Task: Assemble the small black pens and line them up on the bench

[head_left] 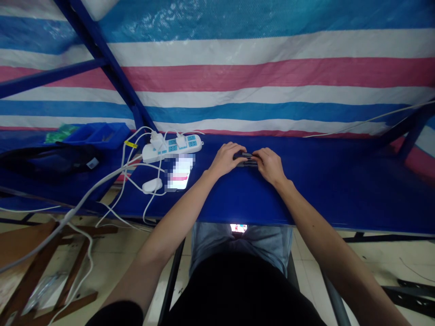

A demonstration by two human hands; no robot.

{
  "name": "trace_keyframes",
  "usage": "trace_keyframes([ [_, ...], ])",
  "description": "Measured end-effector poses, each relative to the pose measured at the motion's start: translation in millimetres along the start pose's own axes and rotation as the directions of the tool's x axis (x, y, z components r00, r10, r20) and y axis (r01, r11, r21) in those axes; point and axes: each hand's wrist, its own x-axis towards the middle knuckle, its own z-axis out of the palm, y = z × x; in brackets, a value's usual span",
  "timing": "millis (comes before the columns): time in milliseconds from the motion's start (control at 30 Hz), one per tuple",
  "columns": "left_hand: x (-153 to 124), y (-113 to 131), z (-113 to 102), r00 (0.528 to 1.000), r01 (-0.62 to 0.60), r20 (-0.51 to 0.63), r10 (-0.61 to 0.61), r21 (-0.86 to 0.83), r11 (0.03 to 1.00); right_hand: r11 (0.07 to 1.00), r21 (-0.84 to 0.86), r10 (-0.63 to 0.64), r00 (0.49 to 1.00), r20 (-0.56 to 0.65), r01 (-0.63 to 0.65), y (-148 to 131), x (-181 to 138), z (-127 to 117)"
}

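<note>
Both my hands rest on the blue table top (pixel 326 190) and meet over a small dark object (pixel 246 159). My left hand (pixel 224 158) curls its fingers onto the object's left end. My right hand (pixel 271 165) grips its right end with bent fingers. The object is narrow and black, and the fingers hide most of it, so I cannot tell what it is.
A white power strip (pixel 171 147) with plugs and white cables lies left of my hands, next to a lit phone (pixel 179 174). Blue bins (pixel 98 134) and a dark bag (pixel 50 158) sit at far left. A striped tarp (pixel 258 72) hangs behind. A wooden frame (pixel 41 267) stands at lower left.
</note>
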Motion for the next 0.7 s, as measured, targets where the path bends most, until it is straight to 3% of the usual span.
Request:
trace_keyframes([
  [200, 0.9, -3.4, 3.6, 0.998, 0.023, 0.061, -0.025, 0.044, 0.999, 1.000, 0.025, -0.012, 0.998, -0.067, 0.014, -2.0, -0.3, -3.3],
  [533, 1.5, -6.7, 4.1, 1.000, -0.013, 0.029, 0.012, 0.032, 0.999, 0.998, 0.041, 0.037, 0.999, 0.006, -0.037, -0.6, 0.9, -1.9],
  [700, 1.0, -6.0, 2.7, 1.000, 0.004, -0.007, -0.004, 0.027, 1.000, 0.995, 0.034, 0.091, 0.994, -0.063, -0.089, 0.9, 0.7, -3.1],
])
